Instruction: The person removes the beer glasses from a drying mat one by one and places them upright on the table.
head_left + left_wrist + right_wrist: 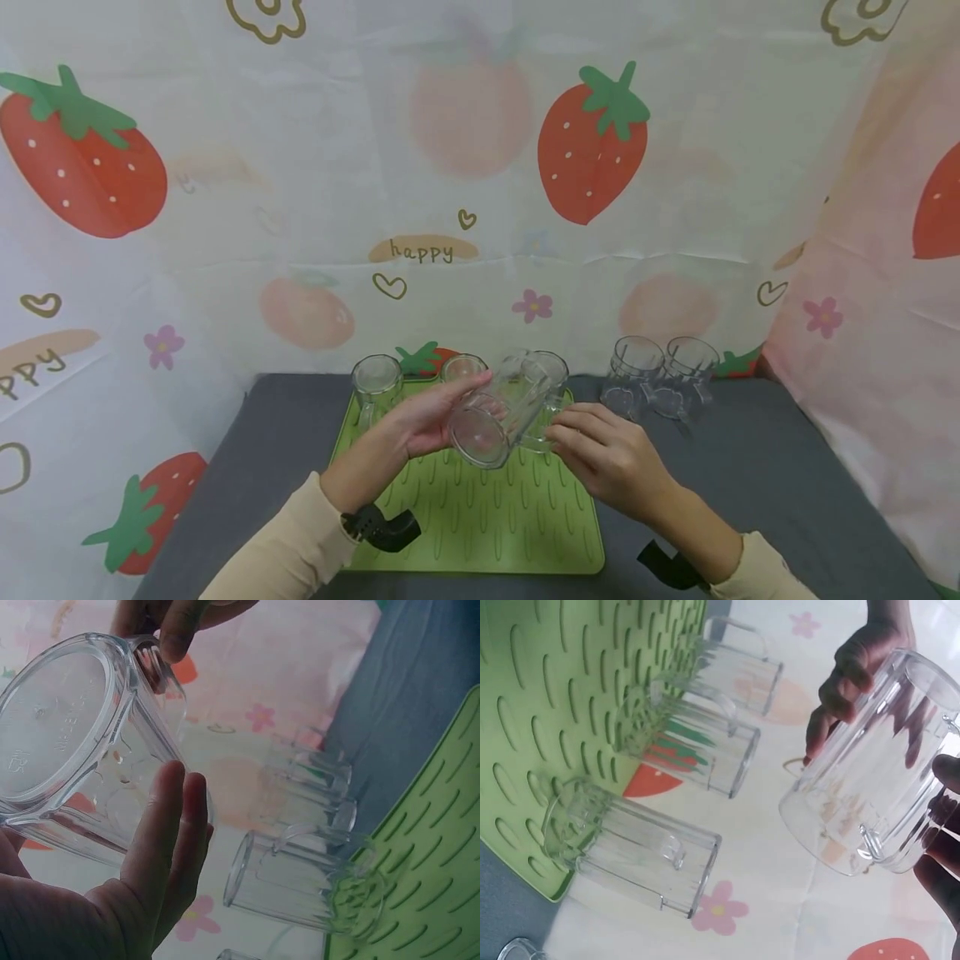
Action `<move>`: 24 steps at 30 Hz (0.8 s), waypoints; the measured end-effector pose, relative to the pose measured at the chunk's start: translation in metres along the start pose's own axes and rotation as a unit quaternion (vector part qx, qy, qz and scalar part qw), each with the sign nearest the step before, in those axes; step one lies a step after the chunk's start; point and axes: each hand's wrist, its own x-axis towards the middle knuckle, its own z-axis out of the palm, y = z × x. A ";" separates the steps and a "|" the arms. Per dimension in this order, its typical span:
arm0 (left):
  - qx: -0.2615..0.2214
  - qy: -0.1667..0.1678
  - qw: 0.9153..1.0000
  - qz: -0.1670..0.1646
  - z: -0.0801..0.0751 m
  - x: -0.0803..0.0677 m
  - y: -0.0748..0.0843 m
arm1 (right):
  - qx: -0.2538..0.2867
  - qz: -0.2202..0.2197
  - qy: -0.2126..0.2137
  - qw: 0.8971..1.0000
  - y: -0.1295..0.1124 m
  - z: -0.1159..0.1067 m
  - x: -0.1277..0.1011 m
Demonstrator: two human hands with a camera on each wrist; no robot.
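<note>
A clear glass mug (480, 433) is held tilted above the green mat, its base facing down toward the head camera. My left hand (423, 421) grips the mug's body, with fingers along one side. Raised lettering shows on the mug's base (60, 720) in the left wrist view. At the other side, my right hand (607, 454) holds the handle between fingers and thumb. In the right wrist view, the mug (877, 772) spans the space between both hands, and nothing shows inside it.
The ribbed green mat (480, 542) lies on a dark grey tabletop (277, 467). Along its far edge stand three glass mugs, including one at the left (377, 375). Two more glasses (636, 367) stand behind on the right. A strawberry-print cloth (465, 167) hangs behind the table.
</note>
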 end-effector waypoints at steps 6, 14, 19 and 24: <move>-0.010 0.005 1.000 0.015 0.000 0.000 0.000 | 0.009 0.009 -0.007 1.000 0.002 0.000 0.001; 0.016 0.025 0.996 0.080 -0.001 -0.005 -0.005 | 0.018 0.031 -0.037 0.999 0.002 -0.002 0.000; 0.062 0.059 0.989 0.125 0.002 -0.010 -0.008 | 0.030 0.056 -0.029 0.998 0.003 -0.003 -0.001; 0.060 0.079 0.983 0.155 0.004 -0.014 -0.011 | 0.043 0.079 0.001 0.996 0.005 -0.003 0.000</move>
